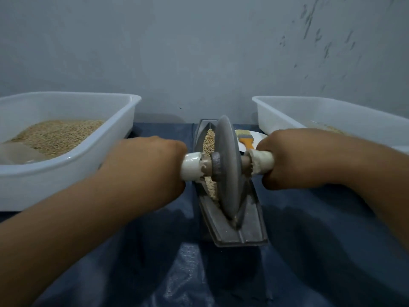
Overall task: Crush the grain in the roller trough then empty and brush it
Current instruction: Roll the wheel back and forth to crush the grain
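On a dark blue plastic sheet (309, 251), glossy and creased, a long grey metal trough (239, 231) runs away from the person toward a dull grey wall (177, 52). The trough is boat-shaped, with flat rims and a narrow V-shaped channel down its middle. Pale tan grain (209, 140) lies in that channel, heaped along the left side of a grey disc-shaped wheel (228, 165) that stands upright on its thin edge in the groove. The wheel looks like matte, smooth metal, and a short axle with a thick collar passes through its centre.

Each end of the axle carries a white handle, ragged and chipped at its inner rim. The left hand (146, 167) is wrapped round the left handle (191, 166), fingers curled under it. The right hand (294, 158) grips the right handle (262, 161) the same way.

To the left stands a white plastic tub (66, 171) with rounded corners and a rolled lip, holding a mound of the same tan grain. To the right a second white tub (309, 116) shows only a thin layer of tan material. Between it and the trough, a brush (244, 139) with an orange handle and pale bristles lies on a white plate (261, 137).

No labels or writing can be seen on anything.
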`<state>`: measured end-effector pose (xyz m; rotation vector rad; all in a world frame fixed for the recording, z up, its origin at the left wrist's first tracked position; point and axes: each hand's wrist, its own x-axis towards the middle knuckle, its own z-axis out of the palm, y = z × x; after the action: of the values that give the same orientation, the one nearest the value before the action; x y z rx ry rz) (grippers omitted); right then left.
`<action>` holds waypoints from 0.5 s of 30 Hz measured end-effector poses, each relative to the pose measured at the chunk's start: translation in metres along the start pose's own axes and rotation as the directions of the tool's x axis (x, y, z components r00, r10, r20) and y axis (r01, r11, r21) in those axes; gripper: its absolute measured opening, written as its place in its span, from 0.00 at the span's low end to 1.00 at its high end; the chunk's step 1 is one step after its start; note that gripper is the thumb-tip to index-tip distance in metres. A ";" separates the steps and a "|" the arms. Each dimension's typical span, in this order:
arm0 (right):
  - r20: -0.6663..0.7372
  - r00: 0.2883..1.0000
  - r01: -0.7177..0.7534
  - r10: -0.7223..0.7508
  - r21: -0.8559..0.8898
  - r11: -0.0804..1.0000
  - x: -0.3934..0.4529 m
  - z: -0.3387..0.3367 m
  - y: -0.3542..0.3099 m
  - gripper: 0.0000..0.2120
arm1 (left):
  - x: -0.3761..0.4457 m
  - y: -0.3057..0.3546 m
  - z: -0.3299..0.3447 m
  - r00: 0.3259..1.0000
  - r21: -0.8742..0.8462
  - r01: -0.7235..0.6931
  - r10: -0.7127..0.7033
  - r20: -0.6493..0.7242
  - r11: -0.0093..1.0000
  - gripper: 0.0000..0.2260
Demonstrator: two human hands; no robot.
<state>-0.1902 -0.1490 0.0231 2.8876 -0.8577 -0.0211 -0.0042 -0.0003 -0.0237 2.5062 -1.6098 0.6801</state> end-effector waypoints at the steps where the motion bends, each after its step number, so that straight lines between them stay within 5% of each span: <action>1: 0.035 0.999 0.001 -0.002 0.031 1.000 -0.002 -0.004 0.000 0.08 | -0.002 -0.001 -0.003 1.000 -0.008 0.001 -0.001 0.000 1.000 0.15; 5: 0.069 0.997 -0.026 0.024 0.031 0.999 0.026 0.005 0.000 0.07 | 0.012 -0.001 0.007 0.996 -0.016 0.036 -0.035 0.076 0.999 0.13; 15: -0.425 0.897 -0.142 0.121 -0.019 0.990 0.112 0.052 0.024 0.10 | 0.096 -0.009 0.048 0.994 -0.002 0.048 -0.048 -0.094 0.999 0.06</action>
<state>-0.1115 -0.2359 -0.0232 2.6227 -0.9402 0.5689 0.0520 -0.0924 -0.0256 2.4638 -1.5135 0.7797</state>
